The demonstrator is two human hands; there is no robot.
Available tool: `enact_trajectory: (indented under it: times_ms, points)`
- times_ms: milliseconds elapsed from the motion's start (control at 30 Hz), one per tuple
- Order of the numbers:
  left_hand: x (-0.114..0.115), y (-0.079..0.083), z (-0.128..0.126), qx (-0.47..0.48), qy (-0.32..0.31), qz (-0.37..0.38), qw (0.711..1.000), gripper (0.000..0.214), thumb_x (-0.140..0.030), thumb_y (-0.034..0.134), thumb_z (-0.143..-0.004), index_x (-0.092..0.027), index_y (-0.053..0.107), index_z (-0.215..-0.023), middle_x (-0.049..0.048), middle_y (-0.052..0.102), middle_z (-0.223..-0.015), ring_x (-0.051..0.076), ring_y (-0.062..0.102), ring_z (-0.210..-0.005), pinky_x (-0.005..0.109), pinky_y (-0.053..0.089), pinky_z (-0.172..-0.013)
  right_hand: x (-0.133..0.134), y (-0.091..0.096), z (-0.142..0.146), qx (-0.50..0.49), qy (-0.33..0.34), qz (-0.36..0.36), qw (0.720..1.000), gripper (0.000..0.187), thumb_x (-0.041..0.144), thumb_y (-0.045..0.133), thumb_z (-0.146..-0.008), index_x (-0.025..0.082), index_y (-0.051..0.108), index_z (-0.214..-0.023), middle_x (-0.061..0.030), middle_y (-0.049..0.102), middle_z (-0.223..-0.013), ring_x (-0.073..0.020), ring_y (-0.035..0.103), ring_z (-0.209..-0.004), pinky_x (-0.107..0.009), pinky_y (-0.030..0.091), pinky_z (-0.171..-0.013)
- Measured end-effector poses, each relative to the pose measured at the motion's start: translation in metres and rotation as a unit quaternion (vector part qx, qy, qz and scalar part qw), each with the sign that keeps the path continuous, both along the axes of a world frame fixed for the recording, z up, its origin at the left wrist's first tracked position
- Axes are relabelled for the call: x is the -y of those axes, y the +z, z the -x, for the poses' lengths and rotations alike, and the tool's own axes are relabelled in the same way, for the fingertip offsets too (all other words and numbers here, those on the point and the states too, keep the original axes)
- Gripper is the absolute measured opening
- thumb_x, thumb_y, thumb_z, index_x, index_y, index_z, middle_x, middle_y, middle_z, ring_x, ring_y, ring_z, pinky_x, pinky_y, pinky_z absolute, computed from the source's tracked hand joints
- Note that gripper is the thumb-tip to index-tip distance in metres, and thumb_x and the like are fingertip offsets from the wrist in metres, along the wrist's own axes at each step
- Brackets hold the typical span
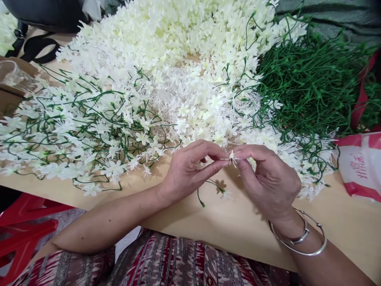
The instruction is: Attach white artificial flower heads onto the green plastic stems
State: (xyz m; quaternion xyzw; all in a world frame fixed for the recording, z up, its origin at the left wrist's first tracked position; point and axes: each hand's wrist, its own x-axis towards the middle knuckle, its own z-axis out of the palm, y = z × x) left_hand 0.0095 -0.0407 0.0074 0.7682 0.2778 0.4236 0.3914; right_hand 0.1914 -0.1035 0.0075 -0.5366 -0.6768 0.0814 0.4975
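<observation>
My left hand (190, 169) pinches a thin green stem (205, 190) that hangs down from its fingers over the tan table (226, 222). My right hand (268, 178), with two silver bangles on its wrist, pinches a small white plastic flower (232, 158) right at the left fingertips. The two hands meet at the front middle of the table, just before a big heap of loose white flowers (184, 51). To the left lie finished green sprigs with white flowers (77, 131).
A tangle of bare green stems (309, 83) fills the right back. A red and white plastic bag (360, 167) lies at the right edge. A red plastic stool (24, 226) stands at the lower left, and a cardboard box (12, 87) at the left.
</observation>
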Motion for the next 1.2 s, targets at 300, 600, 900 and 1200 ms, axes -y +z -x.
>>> enact_trajectory:
  times_ms: [300,600,900,1200]
  points:
    - [-0.02,0.024,0.018,-0.075,-0.176,0.018,0.981,0.009,-0.025,0.071,-0.1,-0.022,0.077,-0.107,0.0076,0.079,-0.108,0.017,0.075,-0.099,0.03,0.061,-0.087,-0.003,-0.005,-0.008,-0.161,-0.056,0.034,0.985,0.01,0.021,0.072,-0.096,0.028,0.069,-0.103,-0.0023,0.076,-0.094,-0.0191,0.076,-0.077,-0.036,0.062,-0.066]
    - [-0.016,0.031,0.03,-0.35,-0.368,-0.066,0.859,0.013,-0.011,0.081,-0.088,-0.023,0.078,-0.092,0.0026,0.075,-0.1,0.021,0.069,-0.102,0.031,0.051,-0.086,-0.011,0.001,-0.009,-0.194,-0.082,0.033,0.977,0.005,0.028,0.076,-0.095,0.03,0.072,-0.096,-0.003,0.074,-0.089,-0.02,0.074,-0.075,-0.036,0.063,-0.064]
    - [-0.012,0.018,0.014,-0.168,-0.37,0.133,0.904,0.011,-0.021,0.068,-0.103,-0.019,0.078,-0.1,0.0062,0.081,-0.102,0.016,0.073,-0.094,0.027,0.054,-0.087,-0.009,0.001,-0.011,-0.247,-0.05,0.081,0.964,0.007,0.026,0.078,-0.094,0.031,0.076,-0.098,0.0004,0.076,-0.088,-0.0193,0.077,-0.078,-0.035,0.062,-0.067]
    - [-0.009,-0.003,0.007,0.003,-0.088,0.305,0.948,0.019,-0.033,0.08,-0.093,-0.015,0.08,-0.101,0.0065,0.076,-0.091,0.011,0.064,-0.07,0.021,0.051,-0.062,-0.006,0.005,-0.016,-0.321,0.087,0.241,0.912,0.008,0.031,0.081,-0.094,0.031,0.074,-0.097,0.0016,0.078,-0.083,-0.0167,0.076,-0.073,-0.031,0.059,-0.065]
